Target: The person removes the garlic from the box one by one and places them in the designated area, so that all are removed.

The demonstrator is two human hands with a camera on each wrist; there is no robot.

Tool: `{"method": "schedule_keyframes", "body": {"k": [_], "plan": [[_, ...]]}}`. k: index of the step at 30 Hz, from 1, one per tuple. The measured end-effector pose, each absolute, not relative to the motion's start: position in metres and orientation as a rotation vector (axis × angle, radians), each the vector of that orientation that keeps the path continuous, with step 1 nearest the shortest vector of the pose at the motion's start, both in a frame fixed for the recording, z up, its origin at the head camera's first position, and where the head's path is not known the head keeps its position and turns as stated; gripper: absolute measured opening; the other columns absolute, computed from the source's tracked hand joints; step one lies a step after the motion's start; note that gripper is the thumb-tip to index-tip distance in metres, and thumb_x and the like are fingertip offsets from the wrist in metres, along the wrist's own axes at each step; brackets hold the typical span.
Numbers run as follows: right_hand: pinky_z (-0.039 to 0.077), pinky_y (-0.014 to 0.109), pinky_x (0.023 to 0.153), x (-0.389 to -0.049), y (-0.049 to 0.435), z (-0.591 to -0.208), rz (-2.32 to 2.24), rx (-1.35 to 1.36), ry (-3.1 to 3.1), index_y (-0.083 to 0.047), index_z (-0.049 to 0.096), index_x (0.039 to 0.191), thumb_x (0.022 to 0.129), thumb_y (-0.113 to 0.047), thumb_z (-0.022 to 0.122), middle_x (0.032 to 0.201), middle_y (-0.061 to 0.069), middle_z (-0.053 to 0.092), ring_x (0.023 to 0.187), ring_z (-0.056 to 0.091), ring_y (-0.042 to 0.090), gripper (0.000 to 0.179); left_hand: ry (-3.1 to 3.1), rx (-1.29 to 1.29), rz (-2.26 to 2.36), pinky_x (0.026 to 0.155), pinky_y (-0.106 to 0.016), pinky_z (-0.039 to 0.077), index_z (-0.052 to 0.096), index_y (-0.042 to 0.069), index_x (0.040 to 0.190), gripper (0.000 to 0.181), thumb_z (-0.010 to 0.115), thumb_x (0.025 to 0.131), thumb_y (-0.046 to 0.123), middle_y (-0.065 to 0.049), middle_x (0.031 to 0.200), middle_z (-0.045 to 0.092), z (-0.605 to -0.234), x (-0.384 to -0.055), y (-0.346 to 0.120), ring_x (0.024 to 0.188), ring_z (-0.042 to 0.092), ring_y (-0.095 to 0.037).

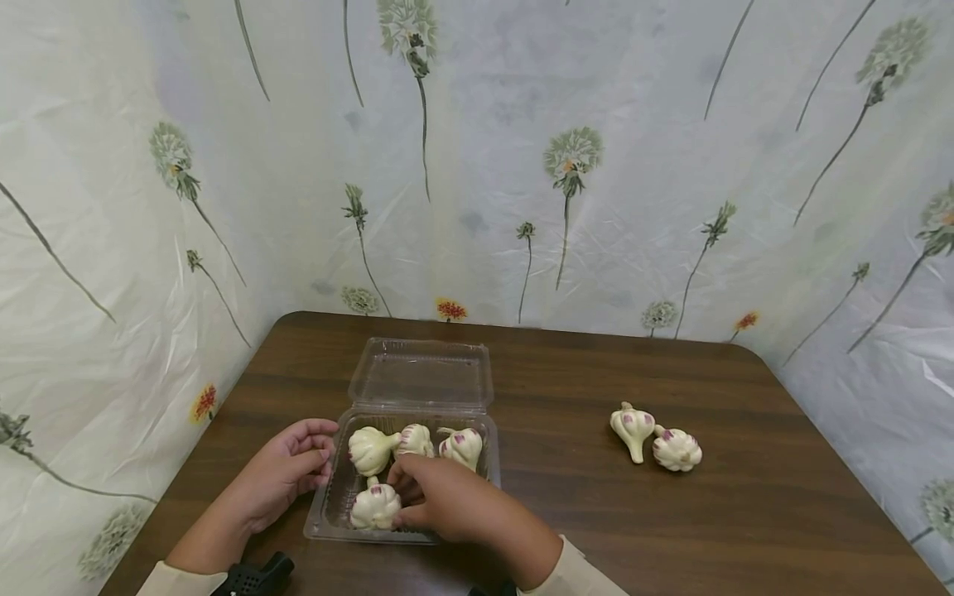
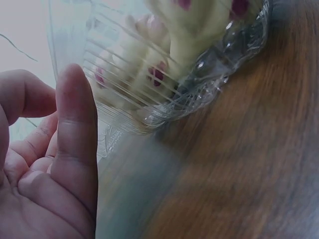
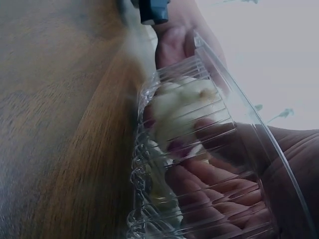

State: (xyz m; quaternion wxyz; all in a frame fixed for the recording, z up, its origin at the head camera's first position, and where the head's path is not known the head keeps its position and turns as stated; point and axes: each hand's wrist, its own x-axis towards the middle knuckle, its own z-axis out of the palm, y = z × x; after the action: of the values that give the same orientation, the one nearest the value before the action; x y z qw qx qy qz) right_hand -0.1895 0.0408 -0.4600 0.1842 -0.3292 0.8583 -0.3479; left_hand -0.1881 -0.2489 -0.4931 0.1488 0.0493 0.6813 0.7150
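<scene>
A clear plastic clamshell box (image 1: 320, 517) stands with its lid tipped back, several garlic bulbs lying inside. My right hand (image 1: 455, 501) reaches in over the near wall, thumb and fingers around the purple-marked garlic bulb (image 1: 375, 506) at the front left. Through the ribbed wall, the right wrist view has this same bulb (image 3: 184, 117) between thumb and fingers. Behind it in the box lie a paler bulb (image 1: 368, 451) and two purple-streaked ones. My left hand (image 1: 286, 468) is at the box's left rim, fingers loosely bent and holding nothing; its thumb (image 2: 76, 114) overlaps the wall.
Two more garlic bulbs, one upside down (image 1: 632, 427) and one on its side (image 1: 676, 450), lie together on the brown wooden table (image 1: 581, 530) to the right. The transparent lid (image 1: 421, 372) extends behind the box. A flower-printed sheet (image 1: 477, 165) hangs around the table.
</scene>
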Motion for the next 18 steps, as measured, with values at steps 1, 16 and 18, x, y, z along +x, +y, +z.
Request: {"method": "schedule_keyframes", "body": {"k": [1,16,18], "plan": [[0.055,0.019,0.089,-0.1895,0.0406,-0.4598,-0.987,-0.929,2.407,-0.022,0.065,0.118,0.088,-0.023,0.086,0.110,-0.012,0.075,0.102,0.068,-0.002,0.037,1.958,0.143,2.057,0.075,-0.025,0.060,0.040,-0.002,0.144,0.041,0.055,0.107,0.007,0.000,0.106,0.059,-0.4930,-0.1880,-0.2488,0.084,0.063,-0.011],[0.054,0.016,0.088,-0.1909,0.0358,-0.4610,-0.874,-1.015,2.434,-0.019,0.064,0.137,0.090,-0.028,0.084,0.117,-0.010,0.075,0.103,0.069,-0.003,0.051,1.938,0.178,2.065,0.074,-0.024,0.060,0.040,-0.002,0.144,0.041,0.055,0.107,0.007,0.000,0.107,0.059,-0.4947,-0.1888,-0.2492,0.085,0.064,-0.010],[0.054,0.016,0.088,-0.1917,0.0353,-0.4599,-0.851,-1.031,2.427,-0.022,0.063,0.142,0.091,-0.028,0.083,0.123,-0.010,0.074,0.105,0.069,-0.003,0.055,1.941,0.180,2.063,0.075,-0.024,0.060,0.040,-0.003,0.144,0.042,0.056,0.107,0.008,0.000,0.107,0.059,-0.4954,-0.1891,-0.2498,0.085,0.064,-0.010]]}}
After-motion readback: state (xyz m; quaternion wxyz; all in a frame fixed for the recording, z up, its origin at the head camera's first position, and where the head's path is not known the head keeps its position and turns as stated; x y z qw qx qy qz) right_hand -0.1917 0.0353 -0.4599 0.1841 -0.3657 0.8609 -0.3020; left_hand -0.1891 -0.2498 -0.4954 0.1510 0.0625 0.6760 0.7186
